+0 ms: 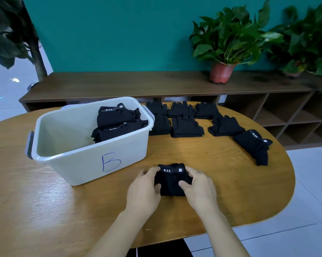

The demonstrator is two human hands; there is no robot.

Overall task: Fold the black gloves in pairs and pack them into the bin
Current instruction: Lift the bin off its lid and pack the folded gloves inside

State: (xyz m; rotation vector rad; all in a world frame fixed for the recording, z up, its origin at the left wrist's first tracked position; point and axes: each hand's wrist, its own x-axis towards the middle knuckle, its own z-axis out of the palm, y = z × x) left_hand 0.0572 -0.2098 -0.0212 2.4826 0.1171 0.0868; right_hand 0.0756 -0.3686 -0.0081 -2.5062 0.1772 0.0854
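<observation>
A folded pair of black gloves (171, 179) with a "5.11" cuff label lies on the wooden table (45, 201) just in front of me. My left hand (144, 190) grips its left side and my right hand (198, 188) grips its right side, thumbs on top. To the left stands a white plastic bin (82, 164) marked "B". Two folded black pairs (117, 123) lie stacked in its right end. Several loose black gloves (186, 119) are spread on the table behind. One more pair (252, 146) lies at the right.
A long wooden shelf unit (138, 84) runs along the teal wall behind the table. On it stand a potted plant in a red pot (222, 71) and another plant (304, 43) at far right. The table's rounded edge drops off at right onto white floor tiles.
</observation>
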